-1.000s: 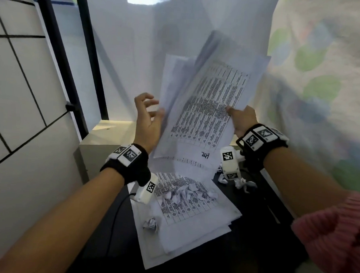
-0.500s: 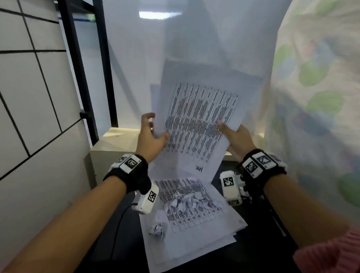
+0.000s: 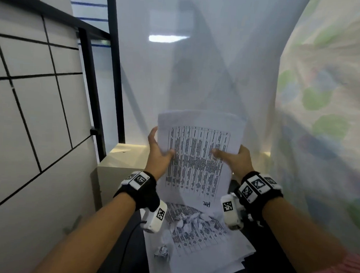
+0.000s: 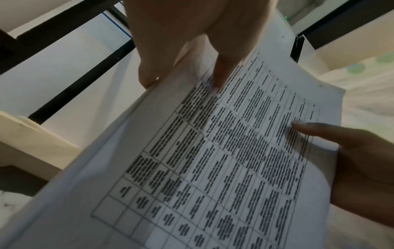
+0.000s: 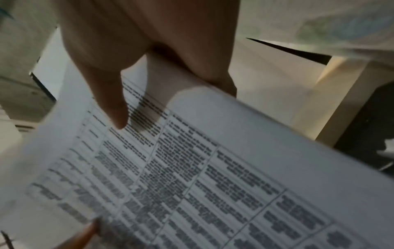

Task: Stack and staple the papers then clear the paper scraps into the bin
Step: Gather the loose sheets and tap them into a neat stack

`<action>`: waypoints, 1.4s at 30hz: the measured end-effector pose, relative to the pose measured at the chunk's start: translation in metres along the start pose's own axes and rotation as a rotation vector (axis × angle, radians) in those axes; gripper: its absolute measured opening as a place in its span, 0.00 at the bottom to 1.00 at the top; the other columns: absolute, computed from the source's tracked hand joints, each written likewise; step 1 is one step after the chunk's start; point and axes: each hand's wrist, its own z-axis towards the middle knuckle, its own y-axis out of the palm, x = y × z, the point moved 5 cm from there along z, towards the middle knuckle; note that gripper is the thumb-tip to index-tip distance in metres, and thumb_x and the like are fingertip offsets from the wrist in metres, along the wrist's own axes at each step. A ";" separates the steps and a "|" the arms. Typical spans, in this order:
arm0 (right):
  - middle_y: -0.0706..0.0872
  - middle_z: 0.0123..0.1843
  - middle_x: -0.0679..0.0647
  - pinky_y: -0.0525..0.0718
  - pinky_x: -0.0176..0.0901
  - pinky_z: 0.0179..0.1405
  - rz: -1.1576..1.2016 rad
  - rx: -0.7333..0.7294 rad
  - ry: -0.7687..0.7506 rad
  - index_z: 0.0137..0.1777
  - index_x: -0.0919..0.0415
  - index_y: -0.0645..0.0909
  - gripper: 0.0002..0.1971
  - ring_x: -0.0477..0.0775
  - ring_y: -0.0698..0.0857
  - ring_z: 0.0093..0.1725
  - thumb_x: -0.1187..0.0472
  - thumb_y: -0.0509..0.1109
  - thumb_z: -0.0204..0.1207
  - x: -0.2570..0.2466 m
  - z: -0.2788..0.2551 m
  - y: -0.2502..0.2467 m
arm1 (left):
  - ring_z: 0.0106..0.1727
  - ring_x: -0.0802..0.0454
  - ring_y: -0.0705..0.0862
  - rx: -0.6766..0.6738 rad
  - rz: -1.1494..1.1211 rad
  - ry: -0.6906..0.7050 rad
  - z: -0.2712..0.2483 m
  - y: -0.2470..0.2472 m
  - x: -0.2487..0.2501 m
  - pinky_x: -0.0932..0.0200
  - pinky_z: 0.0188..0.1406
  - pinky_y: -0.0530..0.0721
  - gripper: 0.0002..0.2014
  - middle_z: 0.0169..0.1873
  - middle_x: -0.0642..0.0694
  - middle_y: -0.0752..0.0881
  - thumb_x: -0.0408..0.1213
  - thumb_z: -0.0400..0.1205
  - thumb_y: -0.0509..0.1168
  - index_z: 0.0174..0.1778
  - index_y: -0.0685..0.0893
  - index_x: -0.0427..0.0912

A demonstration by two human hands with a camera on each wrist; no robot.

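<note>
I hold a sheaf of printed table papers (image 3: pixel 196 158) upright above the desk, between both hands. My left hand (image 3: pixel 159 152) grips its left edge, thumb on the printed face, fingers behind. My right hand (image 3: pixel 234 158) grips the right edge the same way. The left wrist view shows the papers (image 4: pixel 224 160) with my left thumb on the print; the right wrist view shows the papers (image 5: pixel 192 168) under my right thumb. Below, more printed sheets (image 3: pixel 200 248) lie fanned on the dark desk (image 3: pixel 126 258). Torn paper scraps (image 3: pixel 189 219) sit on them, and a crumpled ball (image 3: pixel 162 252) lies at their left edge.
A cream ledge (image 3: pixel 124 156) stands behind the desk, under a frosted pane with black frames (image 3: pixel 115 70). A tiled wall (image 3: pixel 30 107) is at the left. A patterned curtain (image 3: pixel 326 114) hangs close on the right. A black cable (image 3: pixel 127 240) runs across the desk's left part.
The loose, splayed sheets have been drawn together into one squared sheaf and lowered. My left hand, open beside the sheets a second ago, now grips their left edge.
</note>
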 end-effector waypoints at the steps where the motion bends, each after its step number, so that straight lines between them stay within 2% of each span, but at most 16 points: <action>1: 0.88 0.53 0.62 0.88 0.56 0.53 0.060 0.080 -0.036 0.50 0.59 0.82 0.16 0.61 0.88 0.49 0.68 0.80 0.64 0.000 0.001 -0.004 | 0.63 0.52 0.77 0.024 -0.029 -0.011 0.004 -0.002 -0.004 0.70 0.53 0.81 0.36 0.67 0.43 0.75 0.20 0.82 0.58 0.80 0.49 0.48; 3: 0.86 0.51 0.64 0.87 0.56 0.47 0.173 0.199 -0.044 0.46 0.55 0.76 0.16 0.61 0.87 0.44 0.71 0.77 0.66 0.003 0.003 -0.011 | 0.56 0.47 0.82 0.072 -0.036 -0.052 0.009 -0.005 -0.009 0.71 0.46 0.83 0.30 0.56 0.45 0.80 0.22 0.84 0.55 0.78 0.55 0.49; 4: 0.85 0.51 0.65 0.86 0.56 0.47 0.198 0.197 -0.021 0.47 0.55 0.72 0.18 0.60 0.86 0.42 0.73 0.75 0.68 0.005 0.005 -0.010 | 0.59 0.47 0.82 0.072 -0.013 -0.070 0.009 -0.005 -0.011 0.66 0.54 0.84 0.28 0.57 0.44 0.80 0.23 0.84 0.55 0.77 0.57 0.48; 6: 0.83 0.49 0.62 0.85 0.59 0.51 0.153 0.129 0.023 0.56 0.54 0.64 0.24 0.58 0.83 0.42 0.76 0.69 0.70 0.009 0.008 -0.004 | 0.70 0.44 0.76 0.008 0.039 -0.092 0.004 0.000 -0.009 0.50 0.74 0.74 0.26 0.68 0.39 0.76 0.25 0.84 0.54 0.78 0.57 0.42; 8: 0.82 0.52 0.62 0.83 0.61 0.58 0.084 0.081 0.034 0.65 0.55 0.60 0.29 0.59 0.83 0.46 0.79 0.65 0.72 0.009 0.010 0.003 | 0.75 0.45 0.70 -0.021 0.087 -0.113 0.003 0.004 -0.007 0.50 0.79 0.65 0.27 0.74 0.39 0.71 0.26 0.85 0.54 0.80 0.55 0.38; 10: 0.81 0.59 0.67 0.82 0.60 0.62 0.047 0.099 -0.001 0.71 0.63 0.62 0.27 0.63 0.83 0.55 0.80 0.63 0.73 0.001 0.013 0.004 | 0.78 0.46 0.65 0.010 0.110 -0.131 0.007 0.003 -0.003 0.54 0.77 0.63 0.29 0.75 0.38 0.67 0.28 0.86 0.53 0.82 0.51 0.37; 12: 0.82 0.61 0.66 0.82 0.57 0.63 0.009 0.122 -0.049 0.68 0.69 0.69 0.22 0.63 0.83 0.59 0.78 0.62 0.75 -0.008 0.016 0.001 | 0.76 0.43 0.66 0.033 0.112 -0.104 0.012 0.000 0.003 0.54 0.71 0.67 0.28 0.70 0.38 0.69 0.29 0.87 0.53 0.82 0.51 0.38; 14: 0.82 0.58 0.63 0.83 0.54 0.58 0.000 0.124 -0.049 0.65 0.68 0.72 0.19 0.60 0.82 0.56 0.77 0.63 0.74 -0.006 0.016 0.001 | 0.61 0.46 0.74 0.041 0.126 -0.075 0.012 -0.002 0.003 0.58 0.56 0.71 0.24 0.54 0.43 0.72 0.29 0.86 0.54 0.78 0.56 0.38; 16: 0.81 0.61 0.63 0.83 0.55 0.58 -0.042 0.083 0.024 0.65 0.67 0.71 0.21 0.61 0.82 0.58 0.72 0.67 0.71 0.011 0.015 0.004 | 0.45 0.53 0.74 0.049 0.175 -0.122 0.007 -0.003 -0.009 0.62 0.46 0.72 0.22 0.41 0.49 0.70 0.29 0.86 0.55 0.75 0.58 0.35; 18: 0.82 0.63 0.66 0.82 0.58 0.62 -0.090 0.035 0.071 0.66 0.69 0.72 0.21 0.63 0.82 0.61 0.71 0.67 0.72 0.024 0.010 0.010 | 0.39 0.56 0.71 0.049 0.222 -0.162 0.000 -0.004 -0.019 0.63 0.37 0.70 0.20 0.35 0.50 0.67 0.29 0.86 0.54 0.73 0.60 0.29; 21: 0.83 0.58 0.61 0.82 0.48 0.56 -0.064 0.055 0.016 0.65 0.68 0.74 0.17 0.57 0.82 0.56 0.76 0.62 0.76 0.018 0.011 0.012 | 0.44 0.51 0.74 0.068 0.193 -0.159 0.004 -0.005 -0.015 0.60 0.43 0.73 0.18 0.42 0.43 0.71 0.28 0.85 0.55 0.70 0.63 0.28; 25: 0.83 0.65 0.61 0.80 0.56 0.67 -0.009 0.093 0.005 0.70 0.67 0.72 0.21 0.60 0.82 0.62 0.75 0.63 0.76 0.025 0.015 0.005 | 0.56 0.48 0.75 0.057 0.113 -0.166 0.002 -0.007 -0.012 0.56 0.56 0.74 0.18 0.53 0.41 0.76 0.28 0.85 0.55 0.72 0.64 0.30; 28: 0.81 0.68 0.65 0.78 0.58 0.70 -0.170 -0.019 0.076 0.70 0.69 0.73 0.19 0.63 0.81 0.66 0.72 0.64 0.79 0.053 0.006 0.008 | 0.60 0.50 0.75 -0.082 0.169 -0.270 -0.015 -0.007 -0.045 0.56 0.61 0.73 0.17 0.59 0.43 0.77 0.30 0.87 0.52 0.72 0.67 0.34; 33: 0.84 0.64 0.66 0.79 0.48 0.61 -0.311 0.033 -0.019 0.64 0.72 0.78 0.14 0.60 0.82 0.62 0.68 0.62 0.81 0.053 0.012 -0.003 | 0.61 0.37 0.81 -0.181 0.640 -0.484 -0.013 -0.038 -0.112 0.48 0.60 0.79 0.10 0.63 0.31 0.82 0.31 0.82 0.57 0.55 0.78 0.32; 37: 0.85 0.63 0.66 0.78 0.48 0.59 -0.323 0.165 -0.093 0.62 0.71 0.80 0.13 0.64 0.83 0.63 0.68 0.63 0.80 0.029 0.023 -0.024 | 0.70 0.38 0.78 -0.220 0.992 -0.699 -0.026 -0.065 -0.142 0.51 0.66 0.80 0.35 0.71 0.34 0.76 0.50 0.76 0.67 0.73 0.71 0.30; 42: 0.83 0.65 0.66 0.75 0.42 0.51 -0.231 0.295 -0.080 0.66 0.71 0.77 0.15 0.54 0.80 0.55 0.69 0.61 0.81 0.015 0.027 -0.051 | 0.73 0.42 0.77 -0.293 1.026 -0.717 -0.034 -0.055 -0.146 0.55 0.69 0.79 0.49 0.75 0.37 0.73 0.62 0.67 0.72 0.78 0.67 0.33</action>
